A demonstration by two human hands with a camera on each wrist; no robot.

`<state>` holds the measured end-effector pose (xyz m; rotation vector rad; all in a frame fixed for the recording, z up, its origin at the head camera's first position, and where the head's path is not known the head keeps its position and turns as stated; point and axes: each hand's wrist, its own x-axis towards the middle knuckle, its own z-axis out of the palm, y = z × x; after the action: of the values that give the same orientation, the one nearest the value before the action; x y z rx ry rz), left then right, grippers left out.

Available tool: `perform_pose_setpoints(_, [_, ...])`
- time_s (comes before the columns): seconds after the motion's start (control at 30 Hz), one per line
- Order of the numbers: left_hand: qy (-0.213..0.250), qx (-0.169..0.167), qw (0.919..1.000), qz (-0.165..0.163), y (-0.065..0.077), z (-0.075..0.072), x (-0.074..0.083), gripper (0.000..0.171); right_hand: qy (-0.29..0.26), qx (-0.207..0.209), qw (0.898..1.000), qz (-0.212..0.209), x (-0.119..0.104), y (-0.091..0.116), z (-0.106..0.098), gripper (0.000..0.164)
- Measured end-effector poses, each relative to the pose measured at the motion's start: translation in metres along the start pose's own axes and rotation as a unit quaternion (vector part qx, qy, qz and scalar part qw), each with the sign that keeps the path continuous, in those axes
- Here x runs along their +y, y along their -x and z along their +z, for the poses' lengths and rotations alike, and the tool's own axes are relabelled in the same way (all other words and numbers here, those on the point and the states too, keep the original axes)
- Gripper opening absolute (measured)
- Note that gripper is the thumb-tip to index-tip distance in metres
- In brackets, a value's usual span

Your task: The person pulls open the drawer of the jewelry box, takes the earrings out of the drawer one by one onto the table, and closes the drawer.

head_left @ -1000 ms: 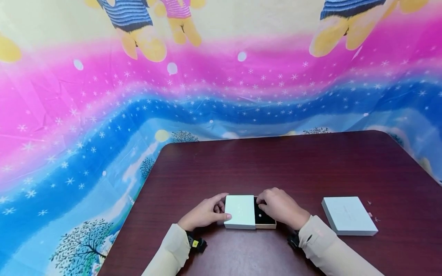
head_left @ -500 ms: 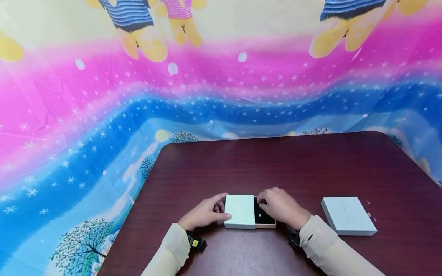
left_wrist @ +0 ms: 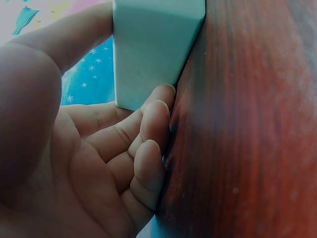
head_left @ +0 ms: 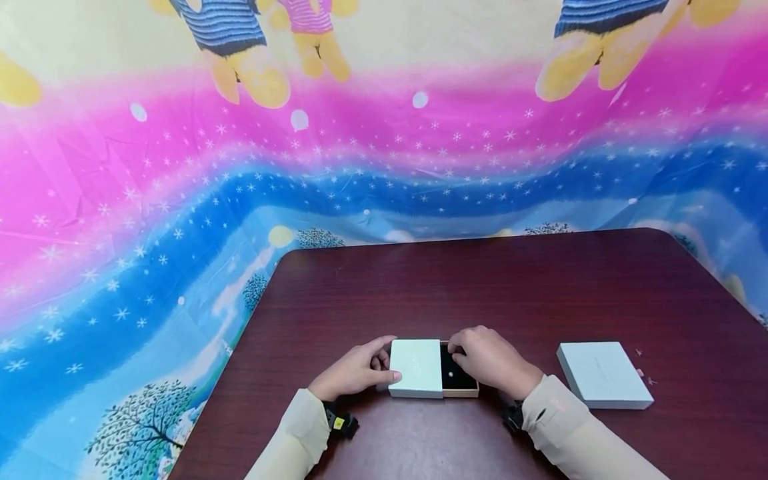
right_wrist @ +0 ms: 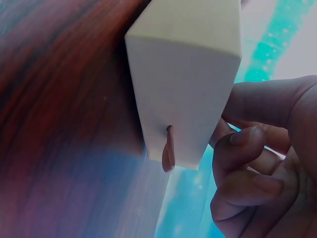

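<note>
Head view: can see white box sleeve (head_left: pixel 417 367) flat on desk (head_left: pixel 480 287), w/ tray (head_left: pixel 461 394) jutting partway out of its R side & black insert (head_left: pixel 467 379) inside. Can spot a small pale stud (head_left: pixel 451 375) on that insert.

Find L hand (head_left: pixel 354 369) at sleeve's L end, gripping it btwn thumb on near corner & index at far corner; in L wrist view, see other fingers bent in, low by the desk.

Find R hand (head_left: pixel 489 360) over far part of tray, fingers bent down to the insert. Can't tell if pinching anything there, tips hidden. In R wrist view, note brownish ribbon tab (right_wrist: pixel 169 153) poking out of tray's end wall, w/ curled fingers just beside the box.

Farther R, see second white box (head_left: pixel 605 375), well apart from the first, w/ faint print on top. Just past its R edge, note tiny pale bits (head_left: pixel 653 381), too small to ID. On wrists, see black straps (head_left: pixel 513 418) below cream cuffs (head_left: pixel 309 427); behind desk, pink & blue snowflake cloth (head_left: pixel 384 120)
</note>
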<state>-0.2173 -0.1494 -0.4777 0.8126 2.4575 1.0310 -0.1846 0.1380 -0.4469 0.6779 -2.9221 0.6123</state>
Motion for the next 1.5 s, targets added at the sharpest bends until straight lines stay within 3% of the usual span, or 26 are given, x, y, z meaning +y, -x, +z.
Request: perform_pose_setpoints(1.5, [0.004,0.004,1.0,-0.005,0.001,0.002,0.001,0.078,-0.032,0.035,0.999,0.022,0.01,0.014,-0.007,0.009])
